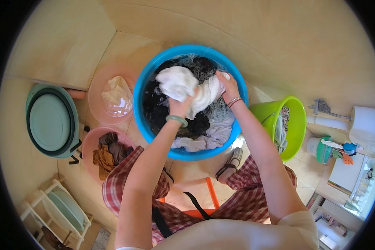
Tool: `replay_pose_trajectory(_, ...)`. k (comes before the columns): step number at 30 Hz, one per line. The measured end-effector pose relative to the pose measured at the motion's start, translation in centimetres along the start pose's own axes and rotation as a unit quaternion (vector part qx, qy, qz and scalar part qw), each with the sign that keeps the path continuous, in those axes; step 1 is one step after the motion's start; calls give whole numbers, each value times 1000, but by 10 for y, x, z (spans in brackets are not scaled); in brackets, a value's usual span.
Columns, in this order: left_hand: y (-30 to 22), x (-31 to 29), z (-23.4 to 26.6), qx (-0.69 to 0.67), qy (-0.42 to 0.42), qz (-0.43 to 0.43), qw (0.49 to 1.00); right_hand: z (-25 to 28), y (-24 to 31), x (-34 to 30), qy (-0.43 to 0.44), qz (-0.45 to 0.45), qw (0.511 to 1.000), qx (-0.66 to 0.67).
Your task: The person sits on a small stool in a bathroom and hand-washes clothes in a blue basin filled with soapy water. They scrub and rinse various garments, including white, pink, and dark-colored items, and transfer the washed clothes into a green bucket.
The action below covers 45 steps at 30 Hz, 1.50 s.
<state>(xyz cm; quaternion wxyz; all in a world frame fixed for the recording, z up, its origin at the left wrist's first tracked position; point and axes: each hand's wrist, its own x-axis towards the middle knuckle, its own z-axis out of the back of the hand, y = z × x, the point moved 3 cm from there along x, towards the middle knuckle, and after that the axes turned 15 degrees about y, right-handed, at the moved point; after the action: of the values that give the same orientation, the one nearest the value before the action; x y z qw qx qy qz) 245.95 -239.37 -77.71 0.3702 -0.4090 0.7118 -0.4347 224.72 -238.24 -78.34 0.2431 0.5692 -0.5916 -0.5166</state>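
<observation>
A wet-looking white cloth (177, 79) is bunched and stretched between my two hands over a large round blue tub (138, 104). My left hand (181, 107), below a green bangle, is closed on the cloth's bunched left part, which is smeared by motion. At the tub's right side my right hand (230, 87) grips the other end, fingers wrapped round it. Soapy water with foam (220, 109) fills the tub. Dark clothes (156, 110) soak at its left and far side, and a pale lilac-grey garment (221, 131) lies against the near right wall.
Left of the tub stand a clear pink basin (95, 96) with cream cloth and a pink basin (87, 146) with brown clothes. A green bucket (298, 137) holding cloths leans open at the right. An orange stool (212, 192) is beneath me; a folding basin (50, 121) stands by the left wall.
</observation>
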Motion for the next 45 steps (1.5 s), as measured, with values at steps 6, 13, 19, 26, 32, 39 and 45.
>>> replay_pose_trajectory(6,76,50,42,-165,-106,59,979,-6,-70,0,-155,79,951,-257)
replay_pose_trajectory(13,118,68,62,120,-20,146,982,11,-135,19,-179,46,915,-358)
replay_pose_trajectory(19,215,89,117,267,115,206,934,25,-174,44,-89,46,871,-480)
replay_pose_trajectory(26,193,118,103,429,231,113,866,32,-172,66,64,-163,717,-674)
replay_pose_trajectory(32,60,69,39,-141,7,125,982,2,-88,16,-138,0,957,-256)
replay_pose_trajectory(39,-57,46,-30,107,134,-91,981,-14,-6,17,-23,-7,992,120)
replay_pose_trajectory(45,-93,12,-62,102,281,-154,942,-48,27,23,154,24,975,159)
